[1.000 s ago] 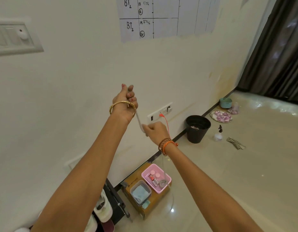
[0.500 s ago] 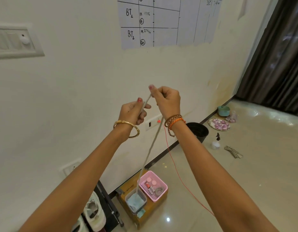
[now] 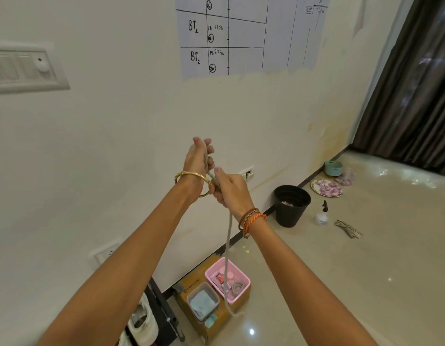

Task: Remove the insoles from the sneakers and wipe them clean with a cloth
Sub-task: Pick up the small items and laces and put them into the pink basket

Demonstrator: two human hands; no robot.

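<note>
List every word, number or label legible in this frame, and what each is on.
"BT1", "17. 1756", circled "18": white paper chart taped on the wall.
"BT2", "19. 2746", circled "20": same chart.
Chart's top-right handwriting: too blurred.
Print on the brown cardboard box: too small to read.

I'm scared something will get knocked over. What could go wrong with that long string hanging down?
The cord hangs from both hands, left hand and right hand, down past the pink basket to the floor. If it swings, it might snag the small things inside or tip the basket. Its loose end on the floor could perhaps trip someone.
</note>
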